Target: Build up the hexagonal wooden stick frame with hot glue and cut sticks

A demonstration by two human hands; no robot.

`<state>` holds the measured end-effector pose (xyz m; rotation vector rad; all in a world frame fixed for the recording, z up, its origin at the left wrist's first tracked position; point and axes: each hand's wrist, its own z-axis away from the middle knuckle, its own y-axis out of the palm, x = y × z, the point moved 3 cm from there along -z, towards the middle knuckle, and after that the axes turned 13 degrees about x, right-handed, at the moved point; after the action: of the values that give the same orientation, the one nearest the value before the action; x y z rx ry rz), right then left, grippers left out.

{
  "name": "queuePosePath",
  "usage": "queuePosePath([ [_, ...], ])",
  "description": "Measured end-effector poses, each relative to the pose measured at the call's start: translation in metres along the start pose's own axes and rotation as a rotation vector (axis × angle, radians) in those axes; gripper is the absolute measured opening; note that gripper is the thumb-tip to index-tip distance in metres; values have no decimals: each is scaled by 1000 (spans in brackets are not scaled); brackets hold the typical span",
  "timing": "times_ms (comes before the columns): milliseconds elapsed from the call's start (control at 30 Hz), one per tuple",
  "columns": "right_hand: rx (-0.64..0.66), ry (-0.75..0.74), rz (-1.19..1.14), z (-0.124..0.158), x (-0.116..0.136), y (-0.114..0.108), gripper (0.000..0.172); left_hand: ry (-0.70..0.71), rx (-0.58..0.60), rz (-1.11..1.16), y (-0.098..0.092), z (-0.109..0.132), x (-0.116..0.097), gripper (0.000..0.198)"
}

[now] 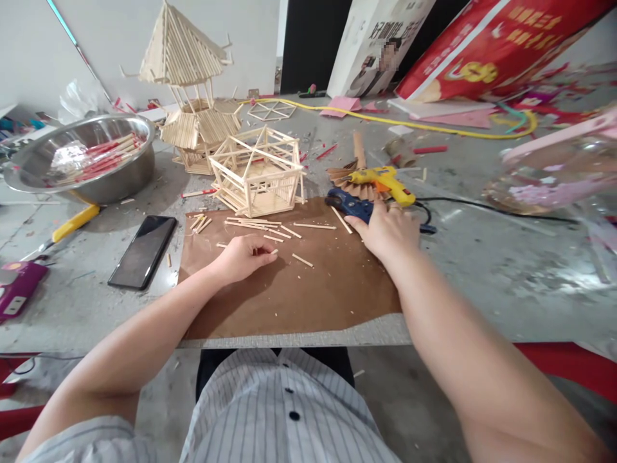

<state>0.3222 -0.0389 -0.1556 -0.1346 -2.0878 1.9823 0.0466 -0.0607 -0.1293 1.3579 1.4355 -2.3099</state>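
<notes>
My left hand (pixel 245 258) is closed in a pinch above the brown sheet (pixel 308 296), with the tip of a short wooden stick (pixel 274 252) showing between thumb and fingers. Over at the right, my right hand (pixel 391 228) is wrapped over a pair of blue pliers (pixel 351 203); part of the tool is hidden under the palm. Just beyond lies a yellow glue gun (pixel 393 185). Cut wooden sticks (pixel 253 223) are scattered on the sheet. Behind them stands an open stick frame (pixel 270 173), and farther back a tiered stick pavilion (pixel 180 58) with a pointed roof.
To the left are a phone (pixel 143 252), a steel bowl (pixel 132 161) holding red-tipped sticks, a yellow-handled tool (pixel 76 222) and a purple power socket (pixel 20 290). A yellow cable (pixel 409 125) crosses the back. A black cord (pixel 472 207) runs right, near a clear-and-pink item (pixel 554 173).
</notes>
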Motion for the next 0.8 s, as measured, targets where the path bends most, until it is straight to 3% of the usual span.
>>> queuePosePath([
  [233,-96,-150,-43,5,12,-9,44,-11,-32,14,-1,-1,2,20],
  [367,60,-187,-80,9,17,-4,33,-50,-49,40,-1,-1,4,21],
  [633,178,-220,-12,21,25,-8,23,-119,34,276,2,-3,6,24],
  [800,245,-424,-379,40,42,-18,21,-122,28,398,1,-3,1,23],
])
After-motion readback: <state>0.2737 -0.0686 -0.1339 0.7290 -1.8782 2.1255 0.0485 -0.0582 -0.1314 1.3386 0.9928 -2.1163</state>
